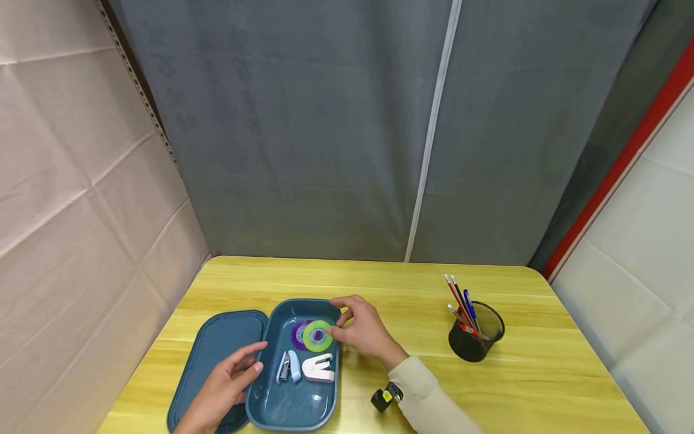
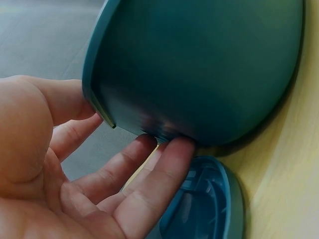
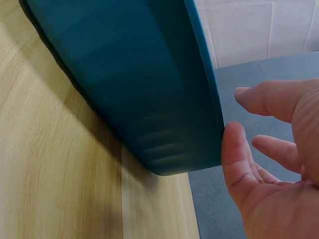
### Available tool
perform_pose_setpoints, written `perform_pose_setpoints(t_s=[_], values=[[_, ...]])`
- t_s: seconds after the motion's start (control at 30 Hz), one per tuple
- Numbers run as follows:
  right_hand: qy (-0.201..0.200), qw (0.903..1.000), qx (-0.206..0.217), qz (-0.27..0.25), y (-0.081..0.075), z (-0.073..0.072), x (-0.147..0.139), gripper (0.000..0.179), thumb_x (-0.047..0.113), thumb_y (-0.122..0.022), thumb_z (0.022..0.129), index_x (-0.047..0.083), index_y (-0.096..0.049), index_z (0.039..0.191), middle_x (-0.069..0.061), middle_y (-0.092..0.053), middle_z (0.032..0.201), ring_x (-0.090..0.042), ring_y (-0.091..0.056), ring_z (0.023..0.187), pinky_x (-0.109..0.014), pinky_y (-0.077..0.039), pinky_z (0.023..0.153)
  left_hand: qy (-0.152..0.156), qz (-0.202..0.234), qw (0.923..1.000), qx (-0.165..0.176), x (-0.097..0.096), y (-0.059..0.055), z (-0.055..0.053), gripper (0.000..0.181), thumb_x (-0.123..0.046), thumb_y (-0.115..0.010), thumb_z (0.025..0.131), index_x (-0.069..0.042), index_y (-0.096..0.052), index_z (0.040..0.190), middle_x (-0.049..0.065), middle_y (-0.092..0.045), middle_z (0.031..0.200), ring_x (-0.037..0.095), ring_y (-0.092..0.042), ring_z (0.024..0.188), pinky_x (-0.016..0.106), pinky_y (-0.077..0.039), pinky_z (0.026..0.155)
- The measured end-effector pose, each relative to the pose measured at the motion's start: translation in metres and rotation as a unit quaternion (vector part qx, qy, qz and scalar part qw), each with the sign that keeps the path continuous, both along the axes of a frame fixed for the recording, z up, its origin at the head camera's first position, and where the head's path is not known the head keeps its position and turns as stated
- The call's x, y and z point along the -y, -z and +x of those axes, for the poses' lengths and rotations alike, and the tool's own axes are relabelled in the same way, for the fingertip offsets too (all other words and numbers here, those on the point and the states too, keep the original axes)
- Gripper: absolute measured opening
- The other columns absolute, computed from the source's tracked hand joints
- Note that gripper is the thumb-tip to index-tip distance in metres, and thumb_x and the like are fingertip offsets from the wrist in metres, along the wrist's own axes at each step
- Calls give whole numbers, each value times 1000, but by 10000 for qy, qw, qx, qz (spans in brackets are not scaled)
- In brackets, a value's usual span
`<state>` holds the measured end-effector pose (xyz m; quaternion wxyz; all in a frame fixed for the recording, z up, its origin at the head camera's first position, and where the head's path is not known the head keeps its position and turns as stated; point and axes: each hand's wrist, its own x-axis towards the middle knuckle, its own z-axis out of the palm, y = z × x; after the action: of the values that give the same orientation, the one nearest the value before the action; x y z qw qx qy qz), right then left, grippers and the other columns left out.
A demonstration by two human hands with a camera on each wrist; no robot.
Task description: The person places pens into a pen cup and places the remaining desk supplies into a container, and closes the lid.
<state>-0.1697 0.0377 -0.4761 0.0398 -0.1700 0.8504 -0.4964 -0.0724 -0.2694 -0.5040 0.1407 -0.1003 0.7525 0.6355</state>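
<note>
A dark blue plastic box [image 1: 295, 407] stands between both hands in the head view. Inside lie a green tape roll [image 1: 312, 345] overlapping a purple tape roll [image 1: 297, 335], a small light-blue stapler [image 1: 294, 366] and a white V-shaped piece [image 1: 317, 375], perhaps a second stapler. My left hand [image 1: 230, 380] holds the box's left rim; in the left wrist view its thumb passes behind the rim, while other fingers touch the outer wall. At the right rim, my right hand [image 1: 364, 328] has its fingers spread; one fingertip [image 3: 233, 137] touches the edge in the right wrist view.
A matching blue lid [image 1: 208, 343] lies left of the box, partly under the left hand. Toward the right stands a black mesh cup [image 1: 468, 348] with pencils and a blue pen [image 1: 469, 307]. A grey partition [image 1: 303, 138] rises behind the wooden table [image 1: 374, 277].
</note>
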Motion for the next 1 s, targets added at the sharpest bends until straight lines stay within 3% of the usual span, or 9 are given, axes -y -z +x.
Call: perform_pose_setpoints(t_s=[0.67,1.0], values=[[12,9999,141,44,-1,2,-2,52,21,-87,89,13,-67,137,-8,-63,132,-16,-66,97,-24,-59,79,138,78,9999,-35,1,-3,1,64,-37,-68,104,-15,-46,160,26,-56,148,28,-69,118,52,-65,84],[-94,9999,33,-67,-2,5,-4,51,21,-86,90,11,-67,137,-8,-64,129,-17,-67,99,-23,-59,77,42,-53,10000,-38,-1,-3,1,63,-38,-70,103,-17,-48,159,25,-56,149,29,-68,121,51,-65,83]])
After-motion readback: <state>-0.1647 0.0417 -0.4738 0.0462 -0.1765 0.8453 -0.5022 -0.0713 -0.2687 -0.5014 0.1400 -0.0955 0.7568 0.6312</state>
